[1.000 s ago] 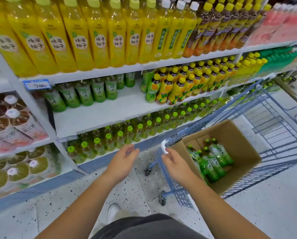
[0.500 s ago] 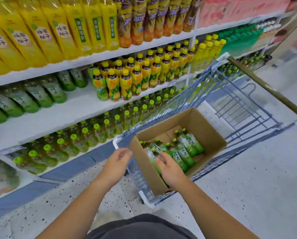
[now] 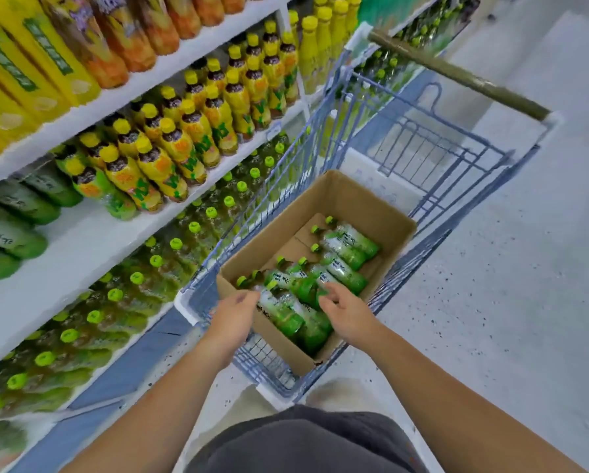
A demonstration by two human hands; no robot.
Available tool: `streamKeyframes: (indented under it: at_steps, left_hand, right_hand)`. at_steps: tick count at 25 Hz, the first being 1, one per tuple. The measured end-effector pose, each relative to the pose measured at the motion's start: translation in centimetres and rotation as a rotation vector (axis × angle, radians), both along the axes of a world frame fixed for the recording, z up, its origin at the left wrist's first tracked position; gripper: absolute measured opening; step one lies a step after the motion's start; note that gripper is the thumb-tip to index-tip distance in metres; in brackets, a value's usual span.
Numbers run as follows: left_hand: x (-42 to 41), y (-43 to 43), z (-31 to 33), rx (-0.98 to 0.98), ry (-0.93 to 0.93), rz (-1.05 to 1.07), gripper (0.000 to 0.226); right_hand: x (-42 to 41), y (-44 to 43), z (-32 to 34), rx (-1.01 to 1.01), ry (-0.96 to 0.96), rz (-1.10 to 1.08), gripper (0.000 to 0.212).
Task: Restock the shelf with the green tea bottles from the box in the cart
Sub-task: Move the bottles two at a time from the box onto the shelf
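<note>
An open cardboard box (image 3: 361,206) sits in a blue wire cart (image 3: 324,131). Several green tea bottles (image 3: 346,249) with green caps lie on their sides in it. My left hand (image 3: 233,317) reaches over the box's near-left wall, fingertips at the neck of a bottle (image 3: 279,312). My right hand (image 3: 346,310) is inside the box, fingers loosely spread over the bottles there. Neither hand plainly grips a bottle. The white shelf (image 3: 81,240) to the left has a bare stretch beside green-labelled bottles (image 3: 20,206).
Yellow-capped bottles (image 3: 170,145) fill the middle shelf's right part, and green-capped bottles (image 3: 143,278) crowd the lower shelf. Large yellow bottles stand on the top shelf. The cart's handle (image 3: 457,73) points away. Speckled floor (image 3: 508,302) lies open to the right.
The view has swung right and down toward the cart. Both hands moved from in front of the cart's near end into the box, onto the bottles.
</note>
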State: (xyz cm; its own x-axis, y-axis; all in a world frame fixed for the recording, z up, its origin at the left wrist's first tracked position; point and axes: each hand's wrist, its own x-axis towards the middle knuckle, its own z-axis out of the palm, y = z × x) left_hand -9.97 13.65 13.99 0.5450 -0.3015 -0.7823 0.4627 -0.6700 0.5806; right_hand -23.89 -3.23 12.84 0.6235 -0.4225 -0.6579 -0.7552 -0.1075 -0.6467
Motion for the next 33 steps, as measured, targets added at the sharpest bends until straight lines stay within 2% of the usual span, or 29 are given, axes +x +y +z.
streamKeyframes:
  at_steps: [1, 4, 8, 13, 16, 18, 23, 26, 30, 33]
  left_hand:
    - [0.4, -1.1, -0.7, 0.007, 0.032, -0.036, 0.033]
    - [0.8, -3.8, -3.5, 0.054, 0.067, -0.034, 0.062]
    - [0.2, -7.1, -5.9, 0.102, 0.196, 0.216, 0.083]
    - [-0.9, -10.2, -11.0, 0.140, 0.222, 0.484, 0.078]
    - [-1.2, -11.1, -14.4, 0.249, 0.139, 0.549, 0.073]
    - [-1.3, -11.5, -16.3, 0.349, 0.061, 0.524, 0.073]
    - [-2.9, -11.8, -18.6, 0.564, -0.174, 0.061, 0.104]
    - [-3.1, -11.9, -19.7, 0.684, -0.255, -0.081, 0.114]
    - [-3.8, -11.6, -20.2, 0.670, -0.368, -0.091, 0.111]
    - [-4.2, -11.1, -19.9, 0.481, -0.382, 0.072, 0.113]
  right_hand:
    - [-0.1, -0.2, -0.6, -0.003, 0.010, -0.029, 0.055]
    - [-0.3, -1.1, -2.3, -0.005, 0.037, -0.039, 0.055]
    - [1.5, -3.6, -5.2, -0.005, 0.097, 0.026, 0.056]
    - [6.3, -7.7, -10.2, -0.021, 0.157, 0.239, 0.055]
    - [9.4, -9.3, -14.4, -0.028, 0.187, 0.345, 0.058]
    - [11.1, -9.8, -17.3, -0.051, 0.230, 0.415, 0.058]
    - [13.3, -9.3, -22.5, -0.096, 0.336, 0.536, 0.050]
    - [13.3, -8.9, -24.8, -0.098, 0.359, 0.474, 0.056]
    - [13.1, -9.6, -25.2, 0.016, 0.371, 0.374, 0.074]
    - [13.3, -11.5, -24.2, 0.022, 0.409, 0.412, 0.084]
